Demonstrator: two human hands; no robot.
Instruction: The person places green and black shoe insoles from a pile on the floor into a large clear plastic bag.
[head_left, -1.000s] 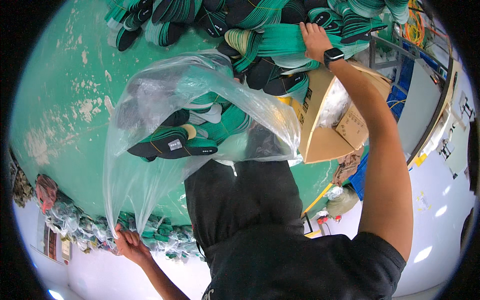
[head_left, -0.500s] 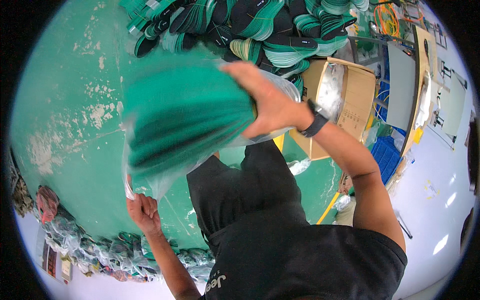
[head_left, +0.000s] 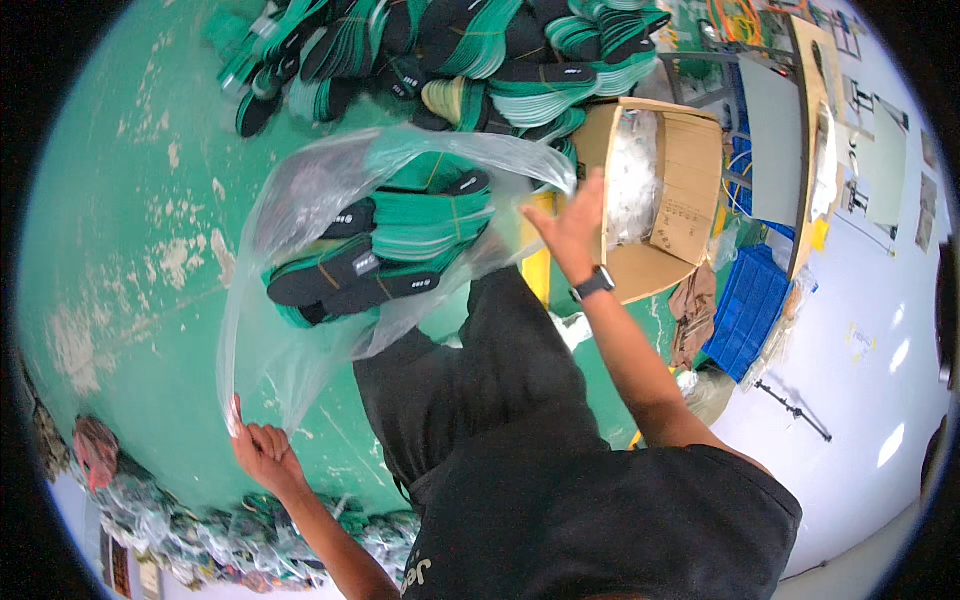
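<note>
A large clear plastic bag hangs open above the floor, with bundles of green and black insoles inside it. Thin bands circle some of the bundles. My left hand is closed on the bag's edge at its near left corner. Just beyond the bag's right rim, my right hand is raised with thumb and fingers apart and nothing in it. A dark watch is on that wrist.
A heap of insole bundles lies on the green floor ahead. An open cardboard box with white plastic inside stands to the right, near a blue crate and a workbench. Filled bags line the near left.
The green insole bundle in my right hand has been let go and bundles now show inside the bag. My right hand has opened and drawn back; my left hand has shifted slightly nearer and left.
</note>
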